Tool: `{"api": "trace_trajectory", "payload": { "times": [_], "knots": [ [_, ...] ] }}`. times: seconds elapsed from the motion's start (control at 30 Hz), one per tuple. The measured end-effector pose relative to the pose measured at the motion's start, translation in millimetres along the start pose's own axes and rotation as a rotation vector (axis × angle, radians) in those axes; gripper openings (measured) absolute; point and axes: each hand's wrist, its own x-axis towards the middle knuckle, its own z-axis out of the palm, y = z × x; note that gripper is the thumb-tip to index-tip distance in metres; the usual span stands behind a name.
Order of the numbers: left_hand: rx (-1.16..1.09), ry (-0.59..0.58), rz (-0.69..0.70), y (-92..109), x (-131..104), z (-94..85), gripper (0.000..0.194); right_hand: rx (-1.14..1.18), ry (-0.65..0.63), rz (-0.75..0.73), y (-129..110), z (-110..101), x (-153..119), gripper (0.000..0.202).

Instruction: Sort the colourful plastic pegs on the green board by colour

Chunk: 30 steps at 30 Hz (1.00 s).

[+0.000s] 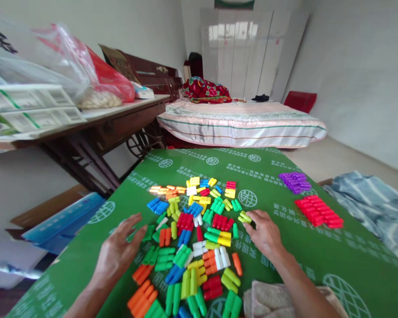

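Many small bullet-shaped plastic pieces in several colours [185, 221] lie spread over the green table. My right hand [263, 232] is at the right side of the spread, its thumb and fingertips closed on yellow-green pieces [244, 217]. At the left side, my left hand [119, 247] hovers beside green pieces [149, 232], fingers apart and nothing in it. Apart from the mixed spread, purple pieces [295, 182] sit in a group at the right, and red pieces [318, 212] form another group just in front of them.
A folded beige cloth [275, 300] lies at the table's near edge, under my right forearm. To the left stands a wooden desk [119, 115] with bags and boxes. A bed [242, 121] is beyond the table; blue cloth [368, 203] lies off its right side.
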Motion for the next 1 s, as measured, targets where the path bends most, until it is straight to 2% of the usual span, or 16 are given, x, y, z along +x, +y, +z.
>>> {"api": "trace_trajectory", "payload": {
  "times": [0.23, 0.47, 0.7, 0.83, 1.0],
  "knots": [
    [-0.045, 0.014, -0.035, -6, 10, 11.5, 0.056, -0.045, -0.071, -0.035, 5, -4, -3, 0.028],
    [-0.099, 0.003, -0.036, -9, 2, 26.2, 0.055, -0.048, -0.161, -0.048, 10, -10, -4, 0.028],
    [-0.162, -0.012, -0.028, -4, -3, 36.6, 0.059, -0.112, -0.308, -0.02, 3, -24, 0, 0.031],
    [-0.105, 0.008, -0.043, -8, 10, 30.9, 0.059, -0.125, -0.378, -0.003, -1, -32, 4, 0.034],
    [0.074, 0.067, -0.075, -19, 47, 24.1, 0.055, -0.185, -0.438, -0.008, -7, -39, 10, 0.046]
  ]
}}
